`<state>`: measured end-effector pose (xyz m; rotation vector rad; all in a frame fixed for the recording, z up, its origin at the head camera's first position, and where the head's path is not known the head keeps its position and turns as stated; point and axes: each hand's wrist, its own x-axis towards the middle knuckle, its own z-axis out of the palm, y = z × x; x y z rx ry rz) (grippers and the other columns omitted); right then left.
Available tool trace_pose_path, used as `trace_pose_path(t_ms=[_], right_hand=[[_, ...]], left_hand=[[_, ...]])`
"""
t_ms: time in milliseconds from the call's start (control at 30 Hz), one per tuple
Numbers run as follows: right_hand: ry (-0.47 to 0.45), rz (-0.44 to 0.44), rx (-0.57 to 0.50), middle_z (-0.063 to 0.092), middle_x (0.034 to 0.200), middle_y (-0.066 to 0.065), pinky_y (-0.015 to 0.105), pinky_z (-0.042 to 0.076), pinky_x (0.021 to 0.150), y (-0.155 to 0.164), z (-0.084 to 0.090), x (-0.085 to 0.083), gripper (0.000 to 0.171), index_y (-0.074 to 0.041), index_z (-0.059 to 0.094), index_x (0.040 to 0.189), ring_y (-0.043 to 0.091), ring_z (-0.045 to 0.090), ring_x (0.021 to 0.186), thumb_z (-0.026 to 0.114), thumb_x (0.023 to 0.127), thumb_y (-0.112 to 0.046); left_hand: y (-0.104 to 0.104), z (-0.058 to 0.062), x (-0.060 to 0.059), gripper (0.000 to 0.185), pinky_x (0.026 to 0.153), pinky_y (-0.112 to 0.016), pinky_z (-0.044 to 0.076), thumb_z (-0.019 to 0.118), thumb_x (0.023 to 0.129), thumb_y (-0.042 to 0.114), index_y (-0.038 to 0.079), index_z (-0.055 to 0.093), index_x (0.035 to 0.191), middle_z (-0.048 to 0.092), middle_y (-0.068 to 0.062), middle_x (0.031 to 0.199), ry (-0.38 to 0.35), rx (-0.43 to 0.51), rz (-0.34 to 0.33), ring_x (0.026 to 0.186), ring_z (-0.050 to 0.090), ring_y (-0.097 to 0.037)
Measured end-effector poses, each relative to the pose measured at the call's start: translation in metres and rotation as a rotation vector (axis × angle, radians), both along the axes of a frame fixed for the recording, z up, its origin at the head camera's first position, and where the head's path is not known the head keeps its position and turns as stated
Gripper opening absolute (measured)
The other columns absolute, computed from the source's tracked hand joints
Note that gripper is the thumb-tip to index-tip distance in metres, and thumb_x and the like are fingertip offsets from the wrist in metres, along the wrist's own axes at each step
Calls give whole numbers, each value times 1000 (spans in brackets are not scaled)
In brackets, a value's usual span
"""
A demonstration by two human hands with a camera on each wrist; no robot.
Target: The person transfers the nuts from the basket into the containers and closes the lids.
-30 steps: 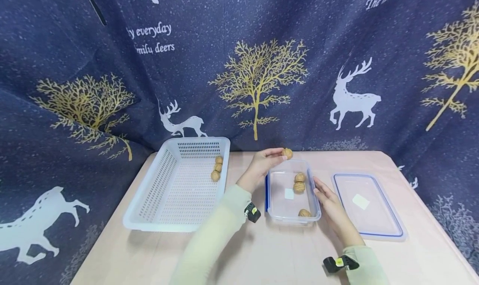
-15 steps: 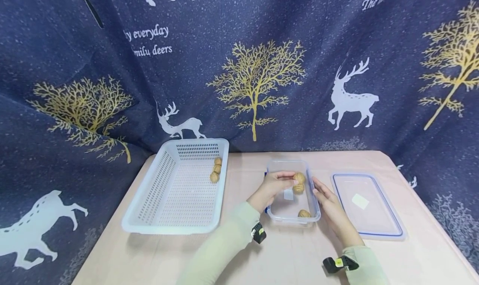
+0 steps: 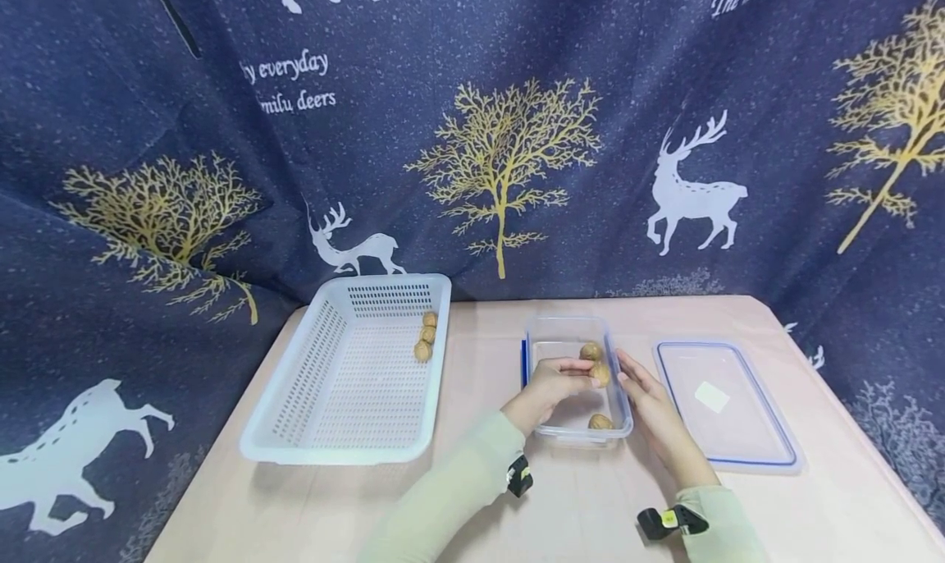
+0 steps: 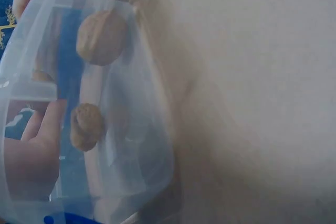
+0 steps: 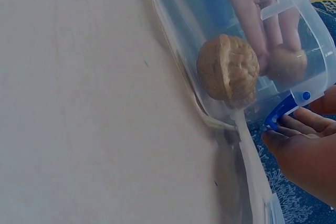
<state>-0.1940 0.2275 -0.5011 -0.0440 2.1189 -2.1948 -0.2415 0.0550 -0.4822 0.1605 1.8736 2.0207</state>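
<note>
The left hand [image 3: 550, 386] reaches down inside the clear plastic container [image 3: 618, 415], fingers curled, pinching a walnut [image 3: 600, 373] low over its floor. Just beyond that hand's fingertips another walnut [image 3: 589, 351] lies in the container, and nearer the person than the hand a third walnut [image 3: 600, 421] rests against the near wall. The right hand [image 3: 650, 407] sits just right of the left one, fingers straight and relaxed against the container's outer right wall, gripping nothing. Further right of that hand, the container's blue-rimmed lid [image 3: 727, 405] lies flat on the table [image 3: 487, 497]. Well left of the left hand stands a white perforated basket [image 3: 354, 366], three walnuts [image 3: 426, 336] against its right wall.
</note>
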Motion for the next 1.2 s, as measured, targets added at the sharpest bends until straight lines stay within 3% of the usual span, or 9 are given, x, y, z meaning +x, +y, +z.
trace_pose_path(t_ms=[333,533,833,967,1200], right_hand=[[3,7,-2,3,160,18,52,7,117,0,-1,0,57,-3,9,153,38,2,145,36,105,-17],[-2,7,-11,3,160,17,51,7,117,0,0,0,57,-4,9,153,37,2,145,36,105,-17],[0,-1,-5,4,160,18,51,6,117,-1,4,1,56,-4,9,153,37,2,145,35,105,-15],[-1,1,-10,3,160,16,49,5,117,-1,5,1,56,-4,9,153,35,2,145,35,105,-15],[1,13,11,3,160,17,51,5,117,-1,4,1,55,-5,8,154,36,0,145,33,106,-17]], left_hand=[[8,-9,5,31,77,-23,57,77,73,-9,-4,71,102,73,-13,93,6,-153,24,83,70,-15],[7,-7,7,30,75,-22,57,76,71,-11,-5,71,100,73,-12,91,7,-179,7,80,69,-13],[8,-6,3,32,79,-21,55,72,72,-11,-4,71,103,72,-13,101,6,-174,7,86,67,-11],[7,3,-1,30,78,-23,56,71,75,-10,-2,71,104,72,-11,101,28,-172,3,87,68,-11],[3,33,-13,29,85,-23,52,73,79,-1,-2,70,107,71,-11,107,80,-167,-3,90,66,-11]])
